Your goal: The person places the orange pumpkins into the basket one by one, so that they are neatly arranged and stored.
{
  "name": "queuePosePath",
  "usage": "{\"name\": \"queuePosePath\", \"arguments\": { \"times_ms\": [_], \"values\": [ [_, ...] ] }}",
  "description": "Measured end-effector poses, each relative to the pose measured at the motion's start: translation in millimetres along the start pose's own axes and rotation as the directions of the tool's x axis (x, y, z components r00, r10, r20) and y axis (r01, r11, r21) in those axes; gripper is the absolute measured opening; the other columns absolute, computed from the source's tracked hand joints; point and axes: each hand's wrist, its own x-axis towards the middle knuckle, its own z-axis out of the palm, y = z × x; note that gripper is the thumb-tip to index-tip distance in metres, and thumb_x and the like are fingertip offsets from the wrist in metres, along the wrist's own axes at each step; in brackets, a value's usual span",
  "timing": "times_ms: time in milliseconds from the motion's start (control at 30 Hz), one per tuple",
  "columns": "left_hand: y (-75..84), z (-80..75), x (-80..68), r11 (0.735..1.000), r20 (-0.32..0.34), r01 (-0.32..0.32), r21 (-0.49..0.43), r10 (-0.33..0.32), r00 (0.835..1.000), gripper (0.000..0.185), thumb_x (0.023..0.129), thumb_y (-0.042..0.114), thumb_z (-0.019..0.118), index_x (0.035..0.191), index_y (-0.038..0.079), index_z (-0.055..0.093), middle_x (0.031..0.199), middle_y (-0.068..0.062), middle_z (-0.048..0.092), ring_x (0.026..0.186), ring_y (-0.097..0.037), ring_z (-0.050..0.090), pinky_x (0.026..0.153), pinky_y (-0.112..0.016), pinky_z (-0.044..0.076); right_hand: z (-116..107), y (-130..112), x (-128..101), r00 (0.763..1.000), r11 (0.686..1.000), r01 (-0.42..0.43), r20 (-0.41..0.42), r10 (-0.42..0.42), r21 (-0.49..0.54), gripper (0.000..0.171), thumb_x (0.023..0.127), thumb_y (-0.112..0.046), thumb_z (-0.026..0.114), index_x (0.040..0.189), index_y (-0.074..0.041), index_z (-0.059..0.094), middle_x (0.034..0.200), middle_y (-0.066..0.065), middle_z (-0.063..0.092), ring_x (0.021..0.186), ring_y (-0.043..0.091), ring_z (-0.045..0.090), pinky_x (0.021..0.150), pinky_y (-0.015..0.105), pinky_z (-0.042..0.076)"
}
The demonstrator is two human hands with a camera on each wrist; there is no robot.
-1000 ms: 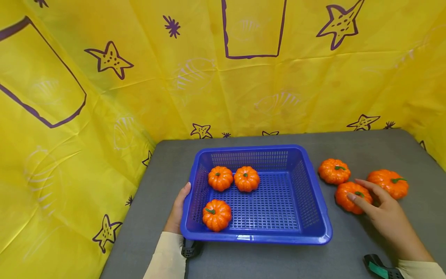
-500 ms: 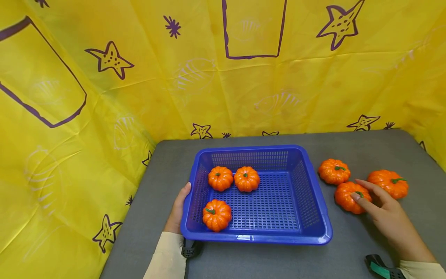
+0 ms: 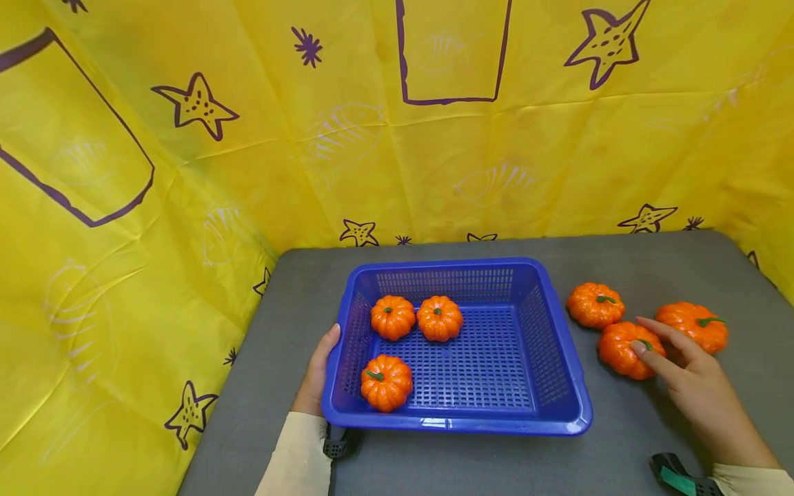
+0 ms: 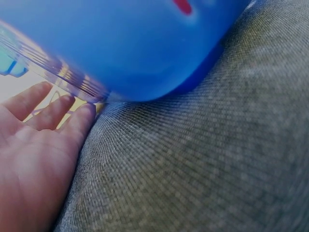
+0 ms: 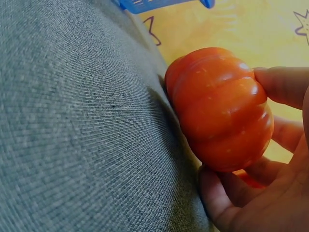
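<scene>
1. Right hand (image 3: 695, 375): fingers curled round pumpkin (image 3: 623, 350) on tabletop (image 3: 620, 448), right of blue basket (image 3: 558, 406).
2. Left hand (image 3: 318, 372): fingers straight, flat vs basket's left wall.
3. Three pumpkins inside basket.

Grey table (image 3: 651, 265), blue basket (image 3: 558, 406), three pumpkins (image 3: 594, 304)

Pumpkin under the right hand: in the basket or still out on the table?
Out. The pumpkin sits on the grey table right of the basket, the right hand curled round it.
</scene>
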Motion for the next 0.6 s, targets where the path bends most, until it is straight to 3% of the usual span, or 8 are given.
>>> {"name": "queuePosePath", "arguments": {
  "times_ms": [600],
  "values": [
    [2.4,1.4,-2.4,1.0,0.007,-0.001,0.008,0.001,1.0,0.076,0.108,0.062,0.044,0.168,0.015,0.037,0.159,-0.02,0.051,0.134,-0.033,0.059,0.109,-0.051,0.05,-1.4,-6.9,-2.7,0.998,0.999,-0.042,-0.04,0.042,0.001,0.055,0.11,-0.025,0.069,0.163,-0.026,0.054,0.146,-0.022,0.051,0.123,-0.008,0.045,0.09,0.005,0.035]
  ]
}}
